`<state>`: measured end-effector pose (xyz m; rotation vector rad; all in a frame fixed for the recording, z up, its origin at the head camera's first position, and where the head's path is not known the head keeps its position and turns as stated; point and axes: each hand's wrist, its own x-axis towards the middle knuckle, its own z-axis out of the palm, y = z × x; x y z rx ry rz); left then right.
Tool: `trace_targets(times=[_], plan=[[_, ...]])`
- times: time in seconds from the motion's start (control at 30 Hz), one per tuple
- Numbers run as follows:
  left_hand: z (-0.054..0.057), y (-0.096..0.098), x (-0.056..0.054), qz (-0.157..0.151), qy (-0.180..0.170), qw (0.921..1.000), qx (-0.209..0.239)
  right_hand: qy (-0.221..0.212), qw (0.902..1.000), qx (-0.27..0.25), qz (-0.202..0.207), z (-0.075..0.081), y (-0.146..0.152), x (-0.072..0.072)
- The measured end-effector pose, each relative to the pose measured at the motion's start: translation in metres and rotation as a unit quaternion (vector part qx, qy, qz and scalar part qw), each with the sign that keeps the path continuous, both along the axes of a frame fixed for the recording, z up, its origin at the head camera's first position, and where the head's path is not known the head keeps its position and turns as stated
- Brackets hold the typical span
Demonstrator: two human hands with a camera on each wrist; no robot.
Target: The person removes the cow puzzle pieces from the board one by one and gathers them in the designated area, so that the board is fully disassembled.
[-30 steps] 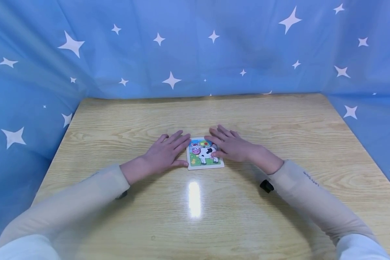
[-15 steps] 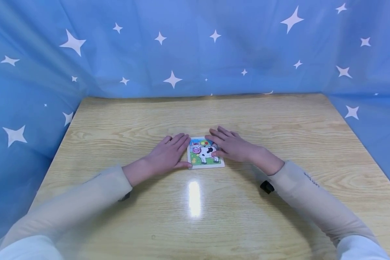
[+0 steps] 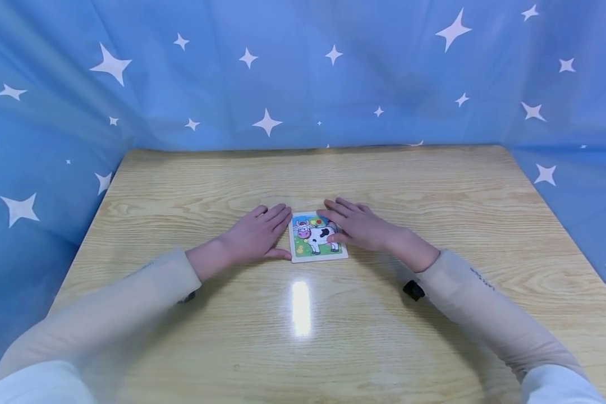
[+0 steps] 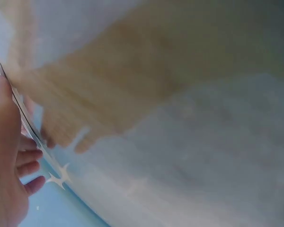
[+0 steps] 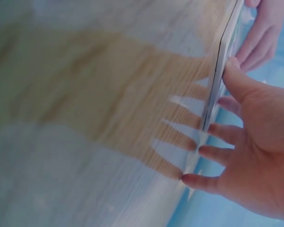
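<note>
A square cow picture puzzle (image 3: 315, 238) in a pale frame lies flat at the middle of the wooden table. Along its left edge is my left hand (image 3: 255, 235), fingers straight and held together, thumb out toward the near left corner. My right hand (image 3: 366, 227) lies over the right edge, its thumb resting on the cow and its fingers spread. In the right wrist view, the right hand (image 5: 260, 137) shows its thumb on the thin board (image 5: 221, 56) and its fingertips near the tabletop. The left wrist view has the left hand (image 4: 7, 142) beside the board's edge.
The wooden table (image 3: 414, 348) reflects a bright light spot in front of the puzzle. A blue curtain (image 3: 303, 73) with white stars hangs behind the table and along both sides. Small black wrist devices show under the sleeves, such as the right one (image 3: 413, 290).
My left hand's fingers have drawn closer together, and its thumb has shifted slightly at the puzzle's left edge. The right hand and the puzzle look almost unmoved.
</note>
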<state>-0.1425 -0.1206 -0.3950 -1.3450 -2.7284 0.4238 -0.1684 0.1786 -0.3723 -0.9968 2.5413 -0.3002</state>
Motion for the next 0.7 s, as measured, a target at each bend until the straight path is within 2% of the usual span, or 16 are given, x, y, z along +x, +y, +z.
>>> trace_targets(times=[0.13,0.27,0.33,0.43,0.57,0.7], plan=[[0.001,-0.001,-0.004,-0.033,0.045,0.9983,-0.016,0.0,1.0,0.0,-0.001,0.0,0.0,0.0],[0.002,0.002,-0.005,-0.04,0.045,0.9981,-0.015,0.002,1.0,0.0,-0.003,0.0,0.0,-0.001],[0.002,0.004,-0.005,-0.031,0.021,0.9993,-0.002,0.009,1.0,0.001,0.0,0.0,0.001,-0.001],[0.004,0.008,-0.003,0.006,-0.05,0.9984,0.026,0.011,0.9999,0.002,0.0,0.0,0.001,-0.001],[0.005,0.01,0.0,0.055,-0.134,0.9868,0.072,0.005,1.0,0.002,-0.004,0.001,0.0,-0.001],[0.003,0.009,0.004,0.073,-0.17,0.9764,0.111,0.007,0.9999,-0.01,0.007,0.001,-0.001,-0.001]])
